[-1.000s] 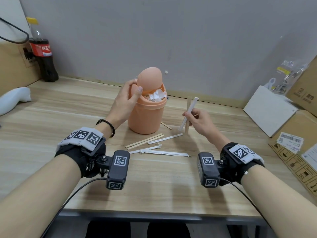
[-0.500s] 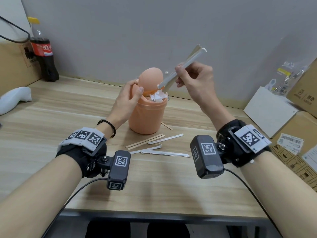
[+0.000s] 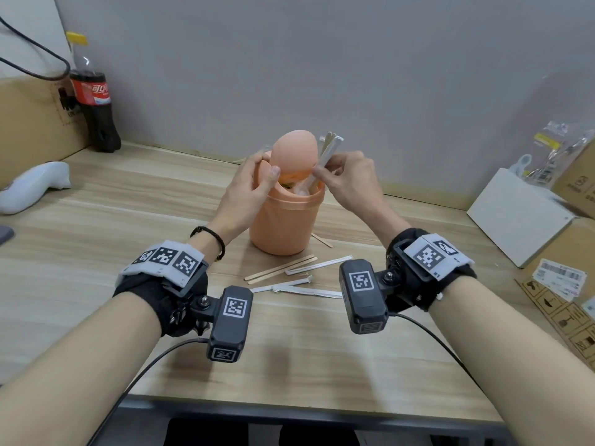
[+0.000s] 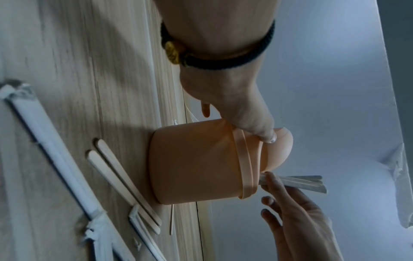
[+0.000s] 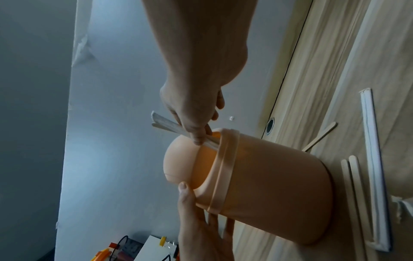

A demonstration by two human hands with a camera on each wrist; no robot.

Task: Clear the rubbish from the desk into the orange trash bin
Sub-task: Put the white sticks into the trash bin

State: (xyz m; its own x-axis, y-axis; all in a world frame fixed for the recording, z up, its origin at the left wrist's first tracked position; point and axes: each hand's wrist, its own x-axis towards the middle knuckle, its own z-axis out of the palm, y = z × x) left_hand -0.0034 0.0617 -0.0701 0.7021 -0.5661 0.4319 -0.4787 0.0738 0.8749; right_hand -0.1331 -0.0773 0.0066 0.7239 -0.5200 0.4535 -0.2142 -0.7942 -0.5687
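Right now the right hand (image 3: 347, 181) pinches a wooden-stick/wrapper bundle (image 3: 328, 149) w/ tips inside the orange trash bin (image 3: 286, 220) at desk 12 o'clock, left hand (image 3: 254, 185) thumb propping the swing lid (image 3: 293, 152); if it slips, sticks could jam.

Probably an office or storeroom corner: a wood-grain table (image 3: 96, 220) against a bare grey wall (image 3: 289, 59), stacked cardboard boxes (image 3: 570, 284) with shipping labels, a cola bottle (image 3: 96, 107).

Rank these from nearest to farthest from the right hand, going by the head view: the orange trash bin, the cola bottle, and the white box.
From the right hand:
1. Orange trash bin, right beside it, to its left.
2. White box, off to the right.
3. Cola bottle, far left, by the wall.
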